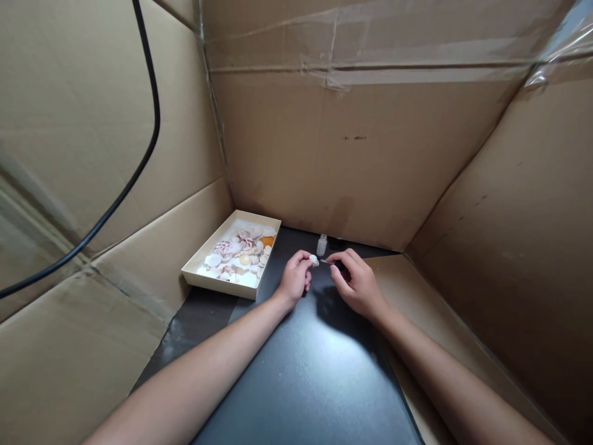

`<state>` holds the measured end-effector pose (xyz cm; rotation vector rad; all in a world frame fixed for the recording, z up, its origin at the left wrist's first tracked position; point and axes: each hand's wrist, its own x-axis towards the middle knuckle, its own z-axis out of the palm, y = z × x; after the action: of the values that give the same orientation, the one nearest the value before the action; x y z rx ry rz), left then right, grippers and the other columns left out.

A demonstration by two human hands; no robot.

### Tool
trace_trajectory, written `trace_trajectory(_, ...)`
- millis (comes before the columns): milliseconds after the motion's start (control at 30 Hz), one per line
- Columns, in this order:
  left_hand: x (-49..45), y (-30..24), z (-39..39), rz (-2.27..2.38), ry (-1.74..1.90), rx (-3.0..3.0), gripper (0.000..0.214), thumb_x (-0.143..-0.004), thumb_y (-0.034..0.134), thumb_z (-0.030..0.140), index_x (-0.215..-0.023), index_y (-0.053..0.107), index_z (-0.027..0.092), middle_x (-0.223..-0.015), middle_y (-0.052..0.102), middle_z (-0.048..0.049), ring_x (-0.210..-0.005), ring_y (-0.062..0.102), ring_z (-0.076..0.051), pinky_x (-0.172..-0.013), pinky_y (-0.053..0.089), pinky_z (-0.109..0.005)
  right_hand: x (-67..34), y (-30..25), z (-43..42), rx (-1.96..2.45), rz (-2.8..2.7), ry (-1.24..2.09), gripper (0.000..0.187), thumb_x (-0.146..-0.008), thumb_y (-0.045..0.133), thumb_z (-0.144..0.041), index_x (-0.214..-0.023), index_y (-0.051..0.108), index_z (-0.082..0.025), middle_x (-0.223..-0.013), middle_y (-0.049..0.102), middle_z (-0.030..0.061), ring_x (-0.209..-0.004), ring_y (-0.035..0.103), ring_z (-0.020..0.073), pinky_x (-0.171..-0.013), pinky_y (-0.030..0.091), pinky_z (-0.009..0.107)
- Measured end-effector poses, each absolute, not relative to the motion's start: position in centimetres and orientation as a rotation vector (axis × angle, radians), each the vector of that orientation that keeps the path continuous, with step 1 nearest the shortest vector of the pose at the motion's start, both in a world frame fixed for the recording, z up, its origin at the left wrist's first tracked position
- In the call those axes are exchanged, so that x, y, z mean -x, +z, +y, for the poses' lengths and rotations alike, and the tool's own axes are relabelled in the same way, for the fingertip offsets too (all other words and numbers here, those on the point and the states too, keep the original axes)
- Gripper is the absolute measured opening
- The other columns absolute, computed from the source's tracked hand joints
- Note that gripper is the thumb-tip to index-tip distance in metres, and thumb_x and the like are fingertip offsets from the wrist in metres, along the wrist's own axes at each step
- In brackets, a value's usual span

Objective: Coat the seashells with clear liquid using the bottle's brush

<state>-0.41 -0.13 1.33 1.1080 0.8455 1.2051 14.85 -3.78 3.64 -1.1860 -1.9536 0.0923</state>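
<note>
My left hand [293, 281] pinches a small white shell [314, 260]; my right hand [359, 281] grips a thin stick [325, 261] pointing at it, a bottle [322, 246] standing just behind.

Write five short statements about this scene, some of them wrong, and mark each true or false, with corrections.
1. The left hand holds a small white piece. True.
2. The right hand is empty. False: it holds a thin tool.
3. The tray has an orange piece in it. True.
4. The tray is to the right of both hands. False: it is to their left.
5. The bottle lies on its side. False: it stands upright.
</note>
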Motion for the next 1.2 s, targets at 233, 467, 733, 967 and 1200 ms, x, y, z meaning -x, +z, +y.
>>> trace_trajectory(233, 0.38, 1.41, -0.26, 0.854, 1.213, -1.089, 0.011, -0.074, 0.051, 0.029, -0.078, 0.047, 0.019, -0.061, 0.047, 0.0073, -0.035, 0.034, -0.003, -0.031, 0.027, -0.016, -14.77, 3.58, -3.86, 1.208, -1.990, 0.071, 0.012, -0.086, 0.052, -0.022, -0.094, 0.060, -0.021, -0.085, 0.057, 0.0015, -0.059, 0.050, 0.0108, -0.061, 0.042, 0.026)
trace_trajectory(467, 0.33, 1.55, -0.35, 0.877, 1.209, -1.091, 0.011, -0.074, 0.051, 0.028, -0.076, 0.046, 0.019, -0.051, 0.040, 0.0096, -0.034, 0.033, -0.004, -0.033, 0.026, -0.016, -14.71, 3.73, -4.01, 1.161, -1.987, 0.072, 0.016, -0.088, 0.049, -0.024, -0.098, 0.061, -0.021, -0.086, 0.057, 0.0028, -0.061, 0.051, 0.0115, -0.061, 0.042, 0.025)
trace_trajectory(733, 0.33, 1.50, -0.30, 0.882, 1.205, -1.109, 0.011, -0.073, 0.049, 0.029, -0.076, 0.045, 0.020, -0.048, 0.037, 0.0100, -0.033, 0.032, -0.005, -0.033, 0.026, -0.016, -14.71, 3.68, -3.96, 1.210, -1.983, 0.072, 0.013, -0.088, 0.051, -0.024, -0.095, 0.061, -0.021, -0.085, 0.058, 0.0017, -0.060, 0.051, 0.0109, -0.062, 0.041, 0.025)
trace_trajectory(967, 0.32, 1.33, -0.23, 0.873, 1.208, -1.111, 0.010, -0.073, 0.049, 0.028, -0.077, 0.045, 0.020, -0.051, 0.040, 0.0094, -0.034, 0.033, -0.004, -0.032, 0.026, -0.016, -14.51, 3.70, -4.17, 1.149, -2.000, 0.099, 0.013, -0.088, 0.049, -0.023, -0.093, 0.061, -0.021, -0.082, 0.057, 0.0019, -0.061, 0.052, 0.0114, -0.060, 0.041, 0.025)
trace_trajectory(1200, 0.36, 1.59, -0.42, 0.873, 1.219, -1.099, 0.008, -0.073, 0.049, 0.026, -0.077, 0.045, 0.019, -0.056, 0.043, 0.0085, -0.034, 0.033, -0.004, -0.032, 0.026, -0.016, -14.80, 3.56, -3.84, 1.272, -1.986, 0.016, 0.011, -0.087, 0.050, -0.025, -0.090, 0.061, -0.022, -0.083, 0.058, 0.0013, -0.062, 0.053, 0.0122, -0.062, 0.041, 0.025)
